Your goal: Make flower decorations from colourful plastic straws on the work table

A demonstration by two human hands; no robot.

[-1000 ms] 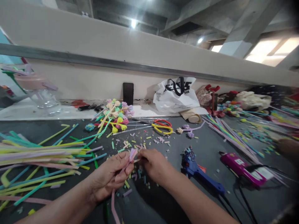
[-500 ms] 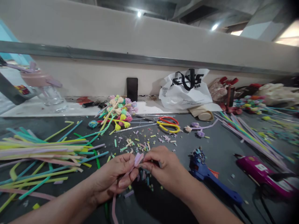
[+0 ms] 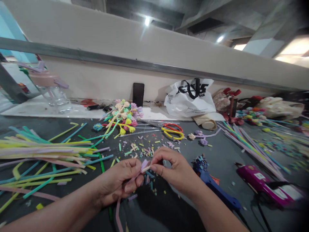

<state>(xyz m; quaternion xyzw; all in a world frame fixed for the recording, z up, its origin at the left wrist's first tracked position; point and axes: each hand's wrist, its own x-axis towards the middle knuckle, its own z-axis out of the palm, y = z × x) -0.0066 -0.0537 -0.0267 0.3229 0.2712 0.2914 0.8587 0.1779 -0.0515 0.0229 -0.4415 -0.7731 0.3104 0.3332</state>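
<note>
My left hand pinches a pinkish-lilac pipe cleaner between thumb and fingers. Its stem hangs down below that palm, and a small lilac tuft sticks up past the fingertips. My right hand comes in from the other side, thumb and forefinger closed on the end of a short pale pipe cleaner piece beside the tuft. Whether this piece is joined to the tuft, I cannot tell. Short cut bits of pipe cleaner lie on the dark table behind and beneath both hands.
Long pipe cleaners are heaped on the left. Finished pipe cleaner flowers lie behind my hands, near red-and-yellow-handled scissors. On the right are a blue glue gun and a magenta tool with cords. A phone leans on the wall.
My right fingertips have drawn slightly right and up from the left ones, and the pale piece now shows between the hands. The whole view has shifted a little.
</note>
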